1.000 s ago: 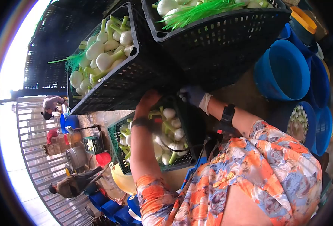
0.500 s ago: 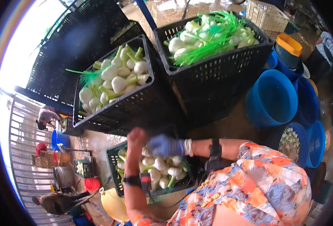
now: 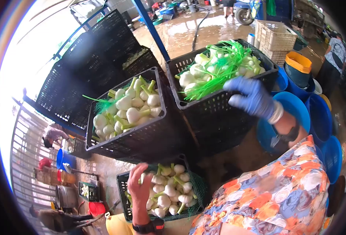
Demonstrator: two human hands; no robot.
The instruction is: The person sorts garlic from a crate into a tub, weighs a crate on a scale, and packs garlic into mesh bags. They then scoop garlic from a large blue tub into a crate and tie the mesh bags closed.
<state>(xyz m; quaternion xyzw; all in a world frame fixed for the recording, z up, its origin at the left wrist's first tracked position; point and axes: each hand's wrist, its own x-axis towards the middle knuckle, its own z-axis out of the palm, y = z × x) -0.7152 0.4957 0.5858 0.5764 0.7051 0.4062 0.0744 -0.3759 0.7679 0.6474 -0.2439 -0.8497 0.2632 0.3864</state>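
My right hand (image 3: 253, 97), in a blue glove, is raised beside the right-hand black crate (image 3: 227, 113). Its fingers are apart with nothing in them, near a bundle of green net strips (image 3: 220, 76). That netting lies over white garlic-like bulbs (image 3: 188, 79) with short green stems. My bare left hand (image 3: 139, 182) is open, fingers up, over the left side of a low dark crate (image 3: 124, 196) of similar bulbs (image 3: 167, 190). Dark green netting (image 3: 198, 192) hangs at that crate's right side. A left-hand black crate (image 3: 141, 137) also holds bulbs and green netting.
Blue tubs (image 3: 290, 111) stand at the right, near an orange-rimmed bucket (image 3: 298, 60). Pale crates (image 3: 274, 39) are stacked behind. One person (image 3: 54, 135) bends at the left; another (image 3: 335, 55) is at the far right. A blue post (image 3: 151, 29) rises behind the crates.
My right hand has left the low crate and moved up and right to the right-hand crate. My left hand has opened and lowered. The view has tilted up.
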